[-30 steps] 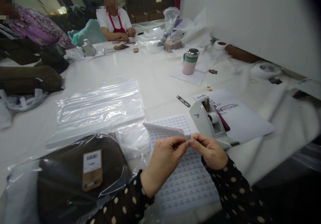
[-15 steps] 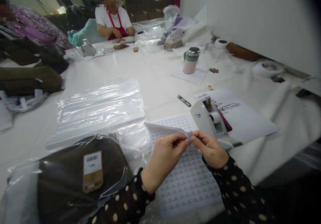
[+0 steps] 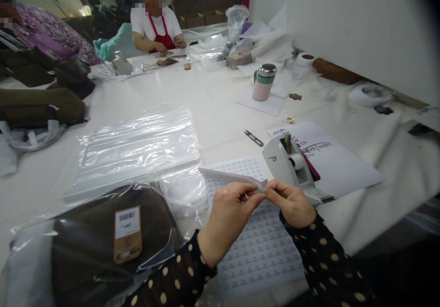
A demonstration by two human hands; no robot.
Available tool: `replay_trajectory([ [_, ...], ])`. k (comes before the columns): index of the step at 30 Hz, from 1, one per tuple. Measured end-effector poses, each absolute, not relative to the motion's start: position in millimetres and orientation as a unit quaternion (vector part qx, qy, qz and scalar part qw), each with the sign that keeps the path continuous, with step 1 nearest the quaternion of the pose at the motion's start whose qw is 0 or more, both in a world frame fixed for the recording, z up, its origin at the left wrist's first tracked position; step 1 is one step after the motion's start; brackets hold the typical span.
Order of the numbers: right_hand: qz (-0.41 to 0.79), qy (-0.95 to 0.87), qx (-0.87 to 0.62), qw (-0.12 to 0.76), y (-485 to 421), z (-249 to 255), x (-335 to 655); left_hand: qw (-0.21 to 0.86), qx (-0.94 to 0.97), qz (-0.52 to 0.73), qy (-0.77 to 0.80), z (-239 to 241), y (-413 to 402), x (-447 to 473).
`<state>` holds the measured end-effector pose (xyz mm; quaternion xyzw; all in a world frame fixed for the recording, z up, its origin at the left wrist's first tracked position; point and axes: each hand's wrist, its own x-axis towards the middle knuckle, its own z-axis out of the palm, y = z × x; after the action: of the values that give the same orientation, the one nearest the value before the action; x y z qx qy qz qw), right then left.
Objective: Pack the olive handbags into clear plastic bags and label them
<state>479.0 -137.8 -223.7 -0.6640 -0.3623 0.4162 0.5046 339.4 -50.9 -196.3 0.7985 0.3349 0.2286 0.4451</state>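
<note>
Both my hands meet over a printed label sheet (image 3: 254, 256) covered with rows of small text. My left hand (image 3: 233, 211) is closed in a pinch on a folded strip of label sheet (image 3: 230, 176), which tilts up off the pages below. At the strip's right end, my right hand (image 3: 290, 204) is closed too, its fingertips touching my left ones at the corner. Whether a single label is between the right fingers is hidden. A tape dispenser (image 3: 285, 160) stands just beyond my right hand. To the left lies a dark bag in clear plastic (image 3: 85, 238) with a barcoded hang tag (image 3: 128, 233).
Clear plastic bags (image 3: 137, 151) lie behind the wrapped bag. Thread snips (image 3: 253, 138), a handwritten sheet (image 3: 337, 160) and a pink mug (image 3: 264, 83) are farther back. A co-worker in a red apron (image 3: 161, 32) sits across the table, handling small items. A white panel (image 3: 343, 36) bounds the right.
My hands have shifted slightly right, and the raised strip's right end now bends up a little more at my fingertips. The view has moved a touch.
</note>
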Motion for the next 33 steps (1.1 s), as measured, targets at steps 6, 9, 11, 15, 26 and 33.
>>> replay_trajectory([
  [6, 0.376, -0.421, -0.679, 0.470, -141, -214, 475, 0.432, 0.800, 0.222, 0.353, -193, -53, 337],
  [9, 0.304, -0.428, -0.699, 0.485, -142, -212, 468, 0.432, 0.799, 0.218, 0.357, -191, -55, 337],
  [11, 0.280, -0.427, -0.709, 0.487, -142, -212, 465, 0.442, 0.797, 0.212, 0.353, -190, -56, 338],
  [15, 0.291, -0.432, -0.708, 0.476, -142, -214, 465, 0.459, 0.791, 0.206, 0.349, -190, -56, 338],
  [26, 0.341, -0.387, -0.703, 0.489, -141, -218, 468, 0.509, 0.769, 0.201, 0.331, -192, -51, 338],
  [33, 0.370, -0.366, -0.704, 0.484, -141, -223, 469, 0.528, 0.768, 0.179, 0.317, -195, -47, 336],
])
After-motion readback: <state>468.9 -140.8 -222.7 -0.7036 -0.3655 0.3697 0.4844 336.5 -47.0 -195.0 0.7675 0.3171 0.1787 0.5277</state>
